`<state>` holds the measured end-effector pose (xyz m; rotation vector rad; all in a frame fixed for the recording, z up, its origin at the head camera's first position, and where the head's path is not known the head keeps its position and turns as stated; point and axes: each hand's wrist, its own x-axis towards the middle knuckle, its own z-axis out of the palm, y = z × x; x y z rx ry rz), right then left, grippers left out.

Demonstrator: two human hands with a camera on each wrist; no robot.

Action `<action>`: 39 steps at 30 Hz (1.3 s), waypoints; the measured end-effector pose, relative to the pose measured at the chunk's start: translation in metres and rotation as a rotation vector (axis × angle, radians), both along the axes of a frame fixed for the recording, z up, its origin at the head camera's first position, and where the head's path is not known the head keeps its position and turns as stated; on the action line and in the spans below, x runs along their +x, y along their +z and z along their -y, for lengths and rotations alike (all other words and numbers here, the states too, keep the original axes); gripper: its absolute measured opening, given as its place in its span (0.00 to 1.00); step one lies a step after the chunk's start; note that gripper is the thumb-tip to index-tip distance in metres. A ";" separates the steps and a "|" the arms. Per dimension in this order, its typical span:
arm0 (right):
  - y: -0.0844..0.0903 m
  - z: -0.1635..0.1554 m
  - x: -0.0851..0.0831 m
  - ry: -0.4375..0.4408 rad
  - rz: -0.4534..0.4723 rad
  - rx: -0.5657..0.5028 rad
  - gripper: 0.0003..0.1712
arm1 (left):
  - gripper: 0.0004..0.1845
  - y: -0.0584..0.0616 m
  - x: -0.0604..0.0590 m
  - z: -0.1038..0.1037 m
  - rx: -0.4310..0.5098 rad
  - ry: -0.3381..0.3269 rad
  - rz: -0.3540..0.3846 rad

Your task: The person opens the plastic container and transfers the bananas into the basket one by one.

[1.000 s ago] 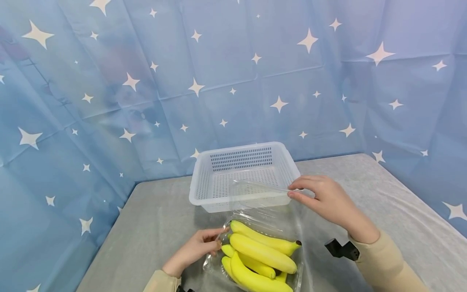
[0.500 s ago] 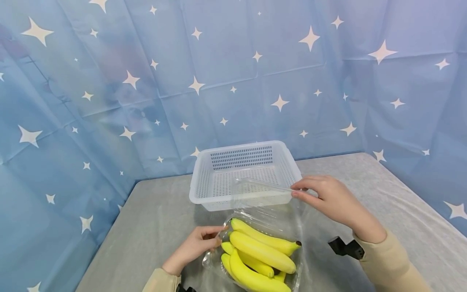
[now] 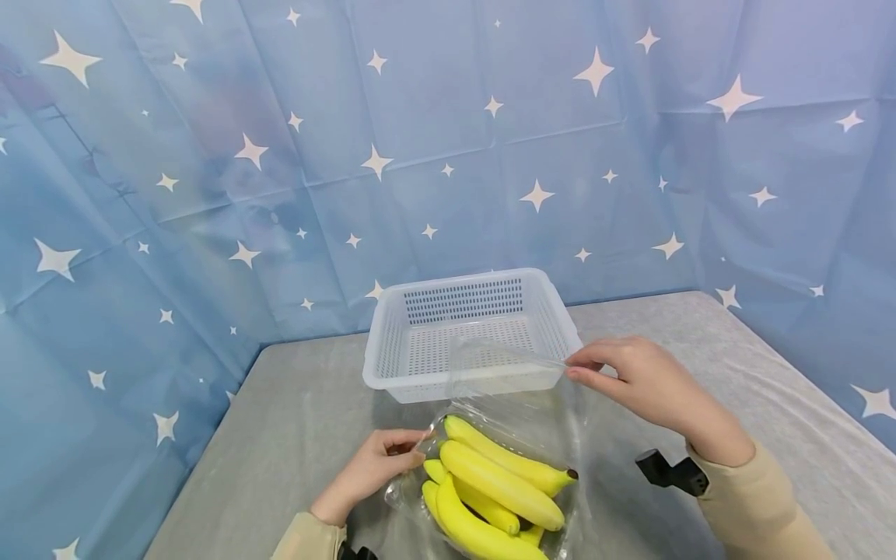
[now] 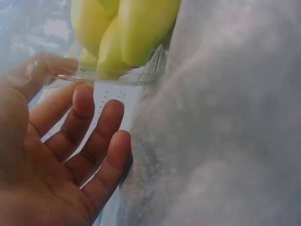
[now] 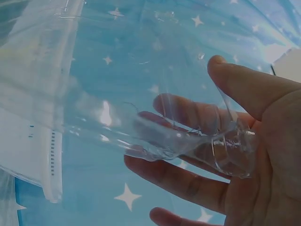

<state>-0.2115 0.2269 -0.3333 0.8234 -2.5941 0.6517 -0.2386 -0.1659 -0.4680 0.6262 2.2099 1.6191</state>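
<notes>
A clear plastic clamshell box (image 3: 420,498) holds a bunch of yellow bananas (image 3: 500,486) on the grey table, near the front edge. Its clear lid (image 3: 511,365) stands raised. My right hand (image 3: 633,381) pinches the lid's far right corner between thumb and fingers; in the right wrist view the clear lid (image 5: 155,122) lies across my right hand (image 5: 235,150). My left hand (image 3: 381,467) holds the box's left rim. In the left wrist view the thumb of my left hand (image 4: 56,155) lies on the rim, with the fingers below it, next to the bananas (image 4: 122,33).
A white perforated plastic basket (image 3: 381,365) stands empty just behind the box. The grey-covered table (image 3: 294,420) is enclosed by a blue star-patterned cloth (image 3: 210,155) at the back and both sides. A black wrist camera mount (image 3: 668,470) shows by my right sleeve.
My right hand has drawn the lid's corner slightly to the right and back. The bananas and my left hand have barely shifted.
</notes>
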 end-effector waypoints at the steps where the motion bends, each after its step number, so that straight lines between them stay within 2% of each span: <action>1: 0.000 -0.001 0.000 0.001 0.005 0.000 0.07 | 0.19 0.000 0.000 0.000 -0.001 0.003 -0.005; 13: 0.003 -0.005 0.000 -0.009 0.041 0.042 0.05 | 0.14 -0.002 -0.005 0.006 -0.046 0.053 -0.063; 21: 0.006 -0.011 0.003 -0.051 0.135 0.077 0.08 | 0.13 -0.002 -0.007 0.008 -0.060 0.026 -0.034; 26: 0.006 -0.014 0.003 -0.057 0.177 0.107 0.09 | 0.12 0.001 -0.007 0.010 -0.061 0.004 -0.057; 31: 0.006 -0.017 0.003 -0.063 0.224 0.138 0.09 | 0.10 0.003 -0.006 0.010 -0.080 0.014 -0.090; 36: 0.006 -0.019 0.002 -0.052 0.239 0.167 0.08 | 0.09 0.013 -0.001 0.006 -0.103 0.038 -0.096; 39: 0.006 -0.020 0.001 -0.046 0.255 0.176 0.08 | 0.08 0.027 0.006 0.003 -0.128 0.049 -0.121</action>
